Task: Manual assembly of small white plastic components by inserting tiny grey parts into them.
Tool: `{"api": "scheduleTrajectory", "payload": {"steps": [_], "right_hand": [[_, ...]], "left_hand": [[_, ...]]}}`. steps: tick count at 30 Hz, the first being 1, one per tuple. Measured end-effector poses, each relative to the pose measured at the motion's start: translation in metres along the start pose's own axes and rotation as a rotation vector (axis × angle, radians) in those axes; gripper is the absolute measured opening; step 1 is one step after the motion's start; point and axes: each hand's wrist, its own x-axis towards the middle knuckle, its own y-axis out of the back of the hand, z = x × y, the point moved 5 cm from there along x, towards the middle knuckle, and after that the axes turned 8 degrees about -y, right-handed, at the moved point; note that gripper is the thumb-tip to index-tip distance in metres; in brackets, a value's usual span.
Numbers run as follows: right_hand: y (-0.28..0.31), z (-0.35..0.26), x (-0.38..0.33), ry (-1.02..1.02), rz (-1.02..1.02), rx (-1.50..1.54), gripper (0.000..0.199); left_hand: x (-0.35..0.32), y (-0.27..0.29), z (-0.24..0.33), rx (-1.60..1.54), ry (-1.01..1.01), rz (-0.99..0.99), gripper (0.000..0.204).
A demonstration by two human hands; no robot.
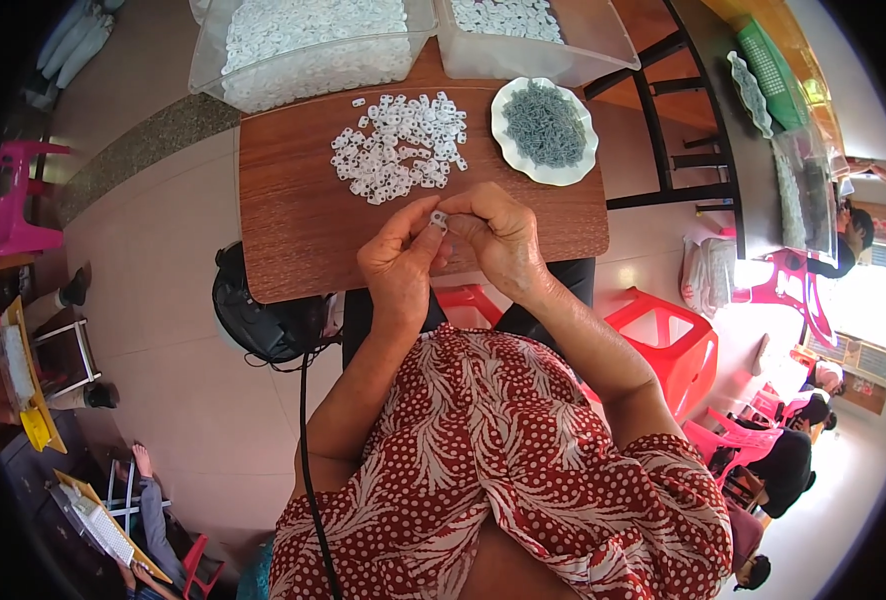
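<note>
- Left hand and right hand pinch one small white plastic piece together, fingertips closed.
- Risk: piece slipping, dropping onto wooden table.

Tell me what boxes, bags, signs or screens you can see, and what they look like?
Left bin: clear plastic tub at the table's far edge, full of white pieces.
Right bin: clear tub beside it, partly filled with white pieces.
Bag: white plastic, on the floor to the right of the table.
No signs or screens can be made out.
</note>
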Motion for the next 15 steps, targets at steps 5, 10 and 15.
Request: {"api": "scheduleTrajectory", "payload": {"steps": [5,10,15], "right_hand": [[-0.004,-0.008,-0.006,-0.048,-0.037,0.04,0.033],[-0.004,-0.015,-0.006,0.052,-0.004,-0.04,0.036],[-0.001,-0.018,-0.008,0.221,0.066,-0.156,0.036]], "left_hand": [[0.002,-0.001,0.005,-0.005,-0.015,0.019,0.024],[0.006,-0.003,0.011,-0.088,0.008,0.069,0.021],[0.003,0.003,0.005,-0.112,0.059,0.0,0.021]]}}
